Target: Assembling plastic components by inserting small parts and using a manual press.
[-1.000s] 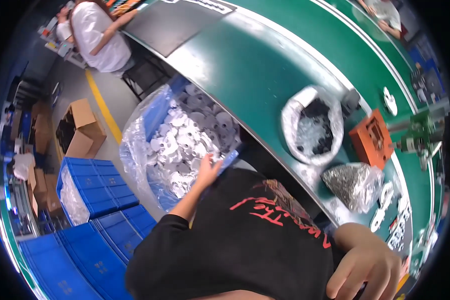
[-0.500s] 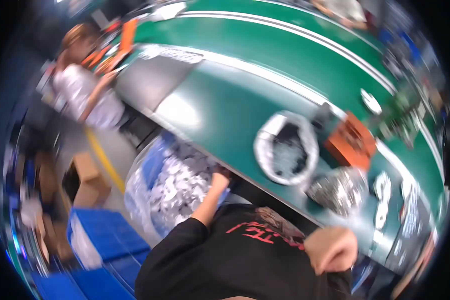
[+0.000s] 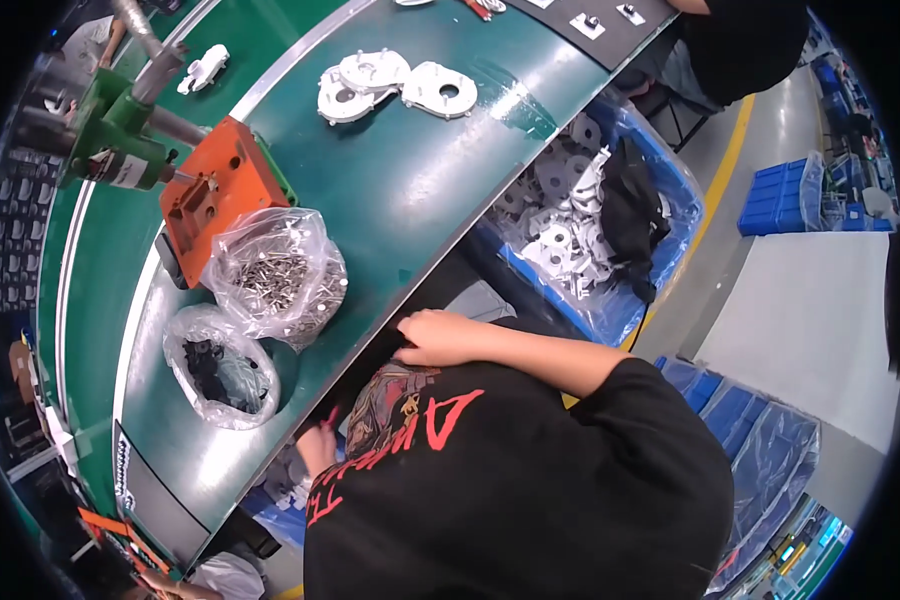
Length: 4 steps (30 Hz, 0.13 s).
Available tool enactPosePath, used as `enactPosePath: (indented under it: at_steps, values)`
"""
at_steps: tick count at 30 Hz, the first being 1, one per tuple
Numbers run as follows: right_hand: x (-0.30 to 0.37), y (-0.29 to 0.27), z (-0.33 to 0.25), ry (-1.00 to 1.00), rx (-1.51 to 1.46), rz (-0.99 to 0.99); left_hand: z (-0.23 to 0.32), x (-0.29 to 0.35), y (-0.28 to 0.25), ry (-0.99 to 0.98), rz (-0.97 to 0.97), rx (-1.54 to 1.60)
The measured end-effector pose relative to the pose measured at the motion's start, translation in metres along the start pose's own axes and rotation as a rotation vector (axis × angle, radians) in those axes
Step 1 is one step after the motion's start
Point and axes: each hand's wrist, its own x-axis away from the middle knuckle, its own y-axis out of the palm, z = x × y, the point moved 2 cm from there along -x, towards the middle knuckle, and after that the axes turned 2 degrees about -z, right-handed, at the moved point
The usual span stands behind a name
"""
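Note:
My right hand (image 3: 440, 337) is at the front edge of the green worktable (image 3: 410, 185), its forearm reaching in from the right across my black shirt. Its fingers curl toward the dark gap under the edge, and whatever they hold is hidden. Lower and to the left, my left hand (image 3: 317, 447) is partly covered by the shirt, beside a small pinkish-red thing (image 3: 332, 412); its fingers do not show clearly. On the tabletop stand a clear bag of metal screws (image 3: 275, 285) and a white-rimmed bag with black parts (image 3: 225, 370).
An orange fixture block (image 3: 220, 185) sits under a green press (image 3: 120, 140). White round housings (image 3: 440, 90) lie farther back. A blue, plastic-lined bin (image 3: 660, 235) of white parts stands right of the table, near another person (image 3: 745, 50). Blue crates (image 3: 750, 440) are at the right.
My view has swung round, so the parts bin now lies to the right. My left hand is away from that bin, and my right hand has come from beside my body to the table edge.

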Motion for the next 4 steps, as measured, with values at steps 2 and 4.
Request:
enactPosePath:
  at_steps: [2, 4]
  values:
    - [-0.025, 0.016, 0.007, 0.051, -0.311, -0.236, 0.064, -0.005, -0.034, -0.025, -0.273, 0.094]
    - [-0.047, 0.031, 0.001, -0.093, -0.367, -0.220, 0.106, -0.006, -0.055, -0.102, -0.357, 0.156]
